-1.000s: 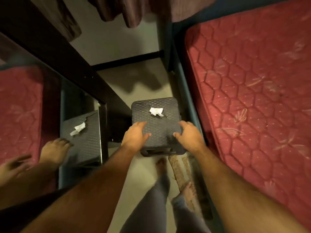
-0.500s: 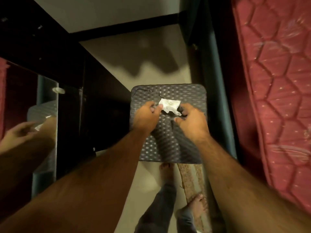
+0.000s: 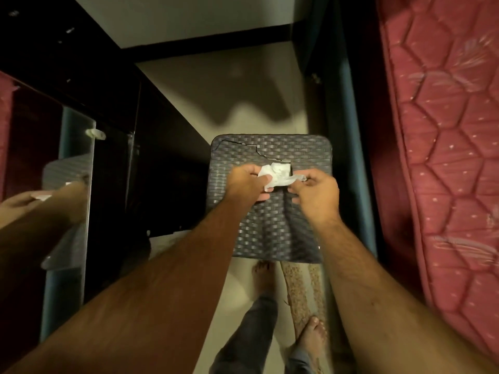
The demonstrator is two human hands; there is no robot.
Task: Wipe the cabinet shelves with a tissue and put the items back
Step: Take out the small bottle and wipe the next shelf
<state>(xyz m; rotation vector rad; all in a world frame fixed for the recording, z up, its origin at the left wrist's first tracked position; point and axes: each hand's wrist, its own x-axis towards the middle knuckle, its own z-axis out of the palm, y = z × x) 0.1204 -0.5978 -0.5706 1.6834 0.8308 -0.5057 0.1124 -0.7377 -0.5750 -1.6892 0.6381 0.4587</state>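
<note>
Both hands, left hand [image 3: 249, 182] and right hand [image 3: 316, 191], pinched the tissue [image 3: 276, 174] above the woven stool [image 3: 270, 211]. Judged preparatory: no shelf wiping evident, items unreturned.

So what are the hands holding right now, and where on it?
A crumpled white tissue: the left hand grips its left edge, the right hand pinches its right corner.

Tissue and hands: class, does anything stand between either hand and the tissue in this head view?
Nothing visible does. The left hand and the right hand both already pinch the white tissue between them, above the woven stool top.
</note>
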